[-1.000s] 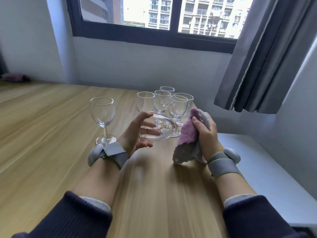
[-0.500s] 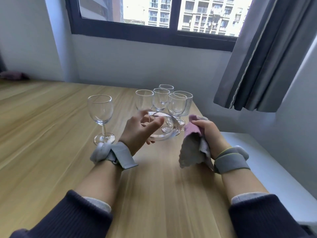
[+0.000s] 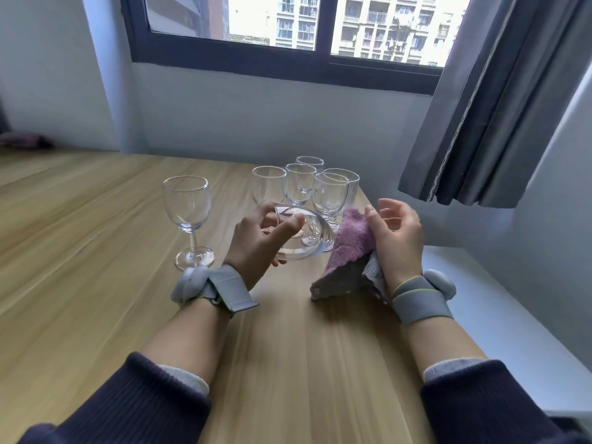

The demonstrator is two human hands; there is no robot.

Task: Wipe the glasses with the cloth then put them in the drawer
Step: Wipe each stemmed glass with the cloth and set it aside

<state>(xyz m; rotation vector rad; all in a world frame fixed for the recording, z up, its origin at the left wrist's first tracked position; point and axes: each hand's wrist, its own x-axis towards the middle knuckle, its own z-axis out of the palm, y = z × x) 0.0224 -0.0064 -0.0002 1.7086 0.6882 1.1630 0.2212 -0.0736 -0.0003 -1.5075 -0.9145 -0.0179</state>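
My left hand (image 3: 256, 241) grips a clear glass (image 3: 304, 235) tilted on its side above the wooden table (image 3: 96, 251), its rim turned toward me. My right hand (image 3: 397, 238) holds a pink and grey cloth (image 3: 349, 254) just right of that glass; the thumb pins the cloth while the fingers spread loosely. A stemmed wine glass (image 3: 189, 219) stands upright to the left of my left hand. Behind the hands several more glasses (image 3: 301, 184) stand in a tight cluster. No drawer is in view.
A white surface (image 3: 512, 315) runs along the table's right edge, lower than it. A grey curtain (image 3: 499, 100) hangs above the far right corner. The wall and window (image 3: 288, 27) close off the table's far side.
My right hand has loosened its fingers and unfolded the cloth, which now hangs lower beside the glass. My left hand has turned the held glass slightly and kept hold of it.
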